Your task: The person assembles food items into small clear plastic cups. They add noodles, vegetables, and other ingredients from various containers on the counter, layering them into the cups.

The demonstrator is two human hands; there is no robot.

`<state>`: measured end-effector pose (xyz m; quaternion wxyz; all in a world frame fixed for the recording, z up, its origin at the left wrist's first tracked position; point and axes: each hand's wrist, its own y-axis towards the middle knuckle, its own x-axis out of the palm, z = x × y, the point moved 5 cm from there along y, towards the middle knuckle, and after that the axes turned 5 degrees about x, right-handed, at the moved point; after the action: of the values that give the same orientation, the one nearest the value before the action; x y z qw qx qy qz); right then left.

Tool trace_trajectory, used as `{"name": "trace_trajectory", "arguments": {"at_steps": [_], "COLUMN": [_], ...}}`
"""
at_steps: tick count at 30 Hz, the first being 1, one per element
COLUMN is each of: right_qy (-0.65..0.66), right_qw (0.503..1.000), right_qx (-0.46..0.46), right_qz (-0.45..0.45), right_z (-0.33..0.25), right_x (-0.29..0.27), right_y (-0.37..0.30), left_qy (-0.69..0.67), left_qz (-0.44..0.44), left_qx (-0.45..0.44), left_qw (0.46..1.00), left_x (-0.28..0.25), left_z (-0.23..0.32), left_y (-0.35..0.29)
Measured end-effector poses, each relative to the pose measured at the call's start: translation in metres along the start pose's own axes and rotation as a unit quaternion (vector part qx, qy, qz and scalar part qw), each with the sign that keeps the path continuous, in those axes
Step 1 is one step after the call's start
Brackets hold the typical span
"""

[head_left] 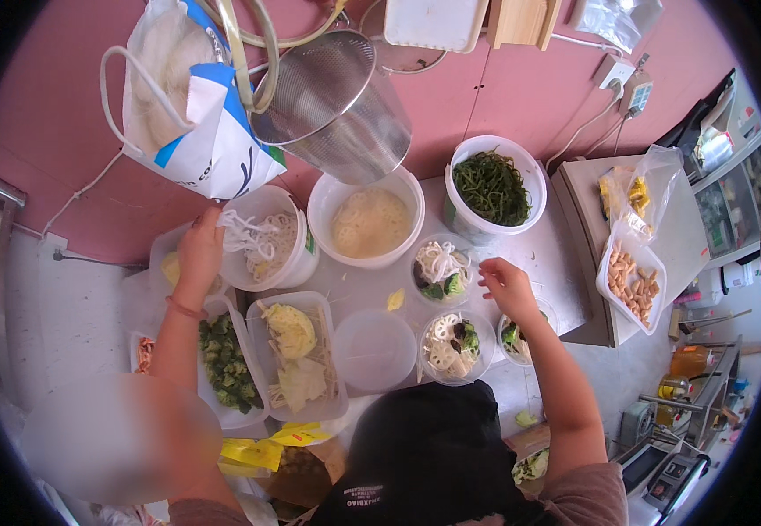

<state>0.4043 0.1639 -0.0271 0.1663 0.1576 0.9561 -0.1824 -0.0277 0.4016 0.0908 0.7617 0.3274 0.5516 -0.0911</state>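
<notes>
My left hand [201, 245] is closed at the left rim of a white bucket [297, 263], on a clump of thick white noodles [242, 232] at its fingers; more noodles lie inside. My right hand [505, 287] is open, fingers loosely bent and holding nothing visible, just right of a clear bowl [444, 270] with white noodles and broccoli. Nearer me stands a second bowl [458, 346] with lotus root slices, broccoli and dark pieces. A third bowl [514, 342] is partly hidden under my right forearm. Left of them is a clear round container [374, 349].
Beyond stand a tub of lotus slices in liquid [370, 223] and a bucket of green strips [496, 187]. A metal strainer [337, 105] hangs above. Trays of broccoli [229, 364] and cabbage [297, 351] sit left; a sausage tray [633, 285] is right.
</notes>
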Motion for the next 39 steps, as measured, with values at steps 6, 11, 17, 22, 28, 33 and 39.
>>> {"name": "trace_trajectory", "arguments": {"at_steps": [6,11,17,22,28,33,39], "right_qy": [0.118,0.178,0.19,0.2,0.228,0.28,0.359], "right_qw": [0.991,0.981,0.979,0.978,0.97,0.952,0.891], "right_qx": [0.054,0.073,0.073,0.054,0.06,0.051,-0.11], "right_qz": [0.017,0.012,-0.016,-0.033,-0.052,-0.113,-0.257], "right_z": [0.014,0.034,0.029,0.026,0.025,0.005,-0.086], "right_x": [-0.007,-0.002,0.009,0.017,0.025,0.043,0.068], "right_y": [-0.041,-0.069,-0.081,-0.083,-0.091,-0.096,-0.094], "left_qy": [-0.1,-0.31,-0.424,-0.336,-0.446,-0.582,-0.702], "left_qz": [0.031,-0.001,0.041,0.012,0.067,-0.003,-0.183], "left_qx": [-0.138,-0.255,-0.217,-0.217,-0.276,-0.26,-0.196], "left_qw": [0.985,0.916,0.878,0.917,0.849,0.77,0.66], "left_x": [0.004,-0.002,-0.002,-0.008,-0.037,-0.057,-0.033], "left_z": [-0.028,-0.023,-0.015,-0.017,0.034,0.116,0.246], "left_y": [-0.011,-0.01,-0.006,-0.003,-0.001,-0.006,-0.011]}}
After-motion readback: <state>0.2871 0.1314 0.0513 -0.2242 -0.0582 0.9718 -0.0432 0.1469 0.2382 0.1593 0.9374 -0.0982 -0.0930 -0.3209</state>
